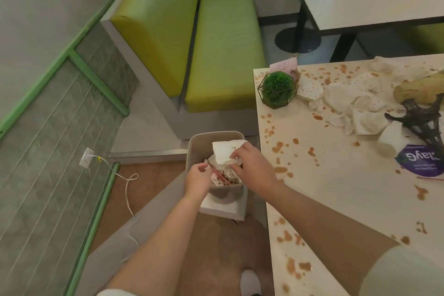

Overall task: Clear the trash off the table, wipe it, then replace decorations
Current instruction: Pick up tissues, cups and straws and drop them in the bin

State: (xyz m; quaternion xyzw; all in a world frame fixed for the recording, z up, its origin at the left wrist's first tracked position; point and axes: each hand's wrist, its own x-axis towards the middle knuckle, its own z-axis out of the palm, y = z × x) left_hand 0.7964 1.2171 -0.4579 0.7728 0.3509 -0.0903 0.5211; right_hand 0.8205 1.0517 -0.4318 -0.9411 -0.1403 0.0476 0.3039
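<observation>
**Dropping napkins into the bin**

Both hands hover over the beige plastic waste bin beside the worktop. The right hand pinches a white crumpled paper napkin; the left hand fingers grip red-striped straws. Best to let go low inside the rim. The napkin looks soft, creased and faintly spotted.

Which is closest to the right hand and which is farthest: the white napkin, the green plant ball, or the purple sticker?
From the right hand:
1. White napkin, pinched over the bin.
2. Green plant ball, at the table's far corner.
3. Purple sticker, far right on the table.
</observation>
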